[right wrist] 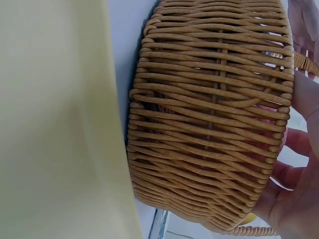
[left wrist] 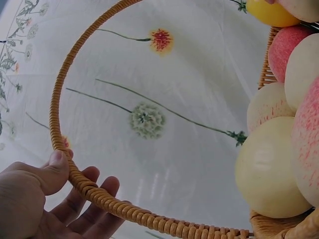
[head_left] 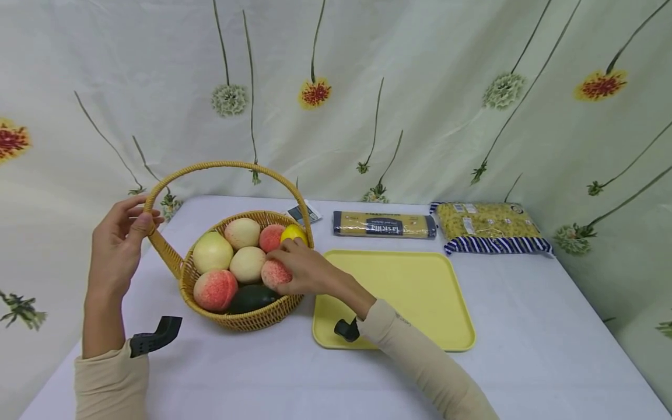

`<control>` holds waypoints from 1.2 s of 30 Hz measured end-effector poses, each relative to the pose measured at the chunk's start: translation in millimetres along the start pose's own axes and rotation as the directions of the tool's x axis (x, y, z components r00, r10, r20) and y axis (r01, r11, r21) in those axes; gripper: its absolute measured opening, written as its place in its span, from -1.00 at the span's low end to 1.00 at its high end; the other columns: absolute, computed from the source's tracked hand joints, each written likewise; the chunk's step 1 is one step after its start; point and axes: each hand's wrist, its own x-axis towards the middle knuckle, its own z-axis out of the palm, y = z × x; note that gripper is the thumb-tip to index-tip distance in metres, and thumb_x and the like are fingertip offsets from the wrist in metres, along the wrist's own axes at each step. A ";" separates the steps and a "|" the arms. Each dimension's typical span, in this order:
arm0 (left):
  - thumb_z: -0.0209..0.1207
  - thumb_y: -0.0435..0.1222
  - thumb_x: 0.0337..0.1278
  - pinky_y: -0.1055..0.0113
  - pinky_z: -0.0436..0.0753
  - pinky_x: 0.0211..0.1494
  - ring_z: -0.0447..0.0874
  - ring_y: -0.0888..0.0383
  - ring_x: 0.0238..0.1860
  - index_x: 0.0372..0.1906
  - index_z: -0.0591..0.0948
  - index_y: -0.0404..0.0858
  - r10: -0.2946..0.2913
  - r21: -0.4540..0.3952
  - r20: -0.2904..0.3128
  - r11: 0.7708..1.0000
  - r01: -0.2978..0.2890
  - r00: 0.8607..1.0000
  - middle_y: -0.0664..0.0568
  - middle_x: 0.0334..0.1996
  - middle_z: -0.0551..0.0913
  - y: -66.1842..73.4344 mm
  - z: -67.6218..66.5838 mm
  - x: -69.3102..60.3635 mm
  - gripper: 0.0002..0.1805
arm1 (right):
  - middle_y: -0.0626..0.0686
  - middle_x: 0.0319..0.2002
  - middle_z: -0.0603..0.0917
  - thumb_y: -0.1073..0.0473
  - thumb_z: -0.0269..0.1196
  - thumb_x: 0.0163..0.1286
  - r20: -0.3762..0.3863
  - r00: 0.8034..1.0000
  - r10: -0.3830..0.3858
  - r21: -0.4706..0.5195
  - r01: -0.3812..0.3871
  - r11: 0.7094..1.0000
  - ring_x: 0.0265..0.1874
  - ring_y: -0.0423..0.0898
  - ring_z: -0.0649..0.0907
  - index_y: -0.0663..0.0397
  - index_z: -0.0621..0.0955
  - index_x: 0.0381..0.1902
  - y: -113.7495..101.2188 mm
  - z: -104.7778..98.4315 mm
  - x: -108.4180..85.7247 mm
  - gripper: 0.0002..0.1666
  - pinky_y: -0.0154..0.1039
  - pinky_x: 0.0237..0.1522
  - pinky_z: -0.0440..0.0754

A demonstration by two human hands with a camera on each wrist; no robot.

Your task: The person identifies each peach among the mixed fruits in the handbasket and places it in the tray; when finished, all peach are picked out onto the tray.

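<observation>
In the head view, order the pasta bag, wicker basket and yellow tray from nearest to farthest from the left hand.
1. Wicker basket, handle in the left hand.
2. Yellow tray, right of it.
3. Pasta bag, back right.

On the table, the basket sits left of the tray, with 8 visible pieces of produce inside, 1 at the front partly under its neighbours. Left hand is at the left side of the handle; right hand is over the basket's right side. Behind the tray lies a pasta packet, with a pasta bag to its right.
</observation>
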 end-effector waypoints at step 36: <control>-0.02 -0.31 0.39 0.70 0.49 -0.05 0.60 0.38 -0.13 0.31 0.43 -0.09 0.004 -0.047 -0.002 0.999 -0.004 1.000 0.16 -0.18 0.55 -2.4 0.5 -0.2 -0.57 | 0.04 0.32 0.35 0.19 0.21 0.31 -0.158 0.985 -0.064 0.536 0.140 0.833 0.06 -0.16 0.49 0.03 0.33 0.37 11.5 0.9 -4.8 -0.33 -0.39 -0.01 0.52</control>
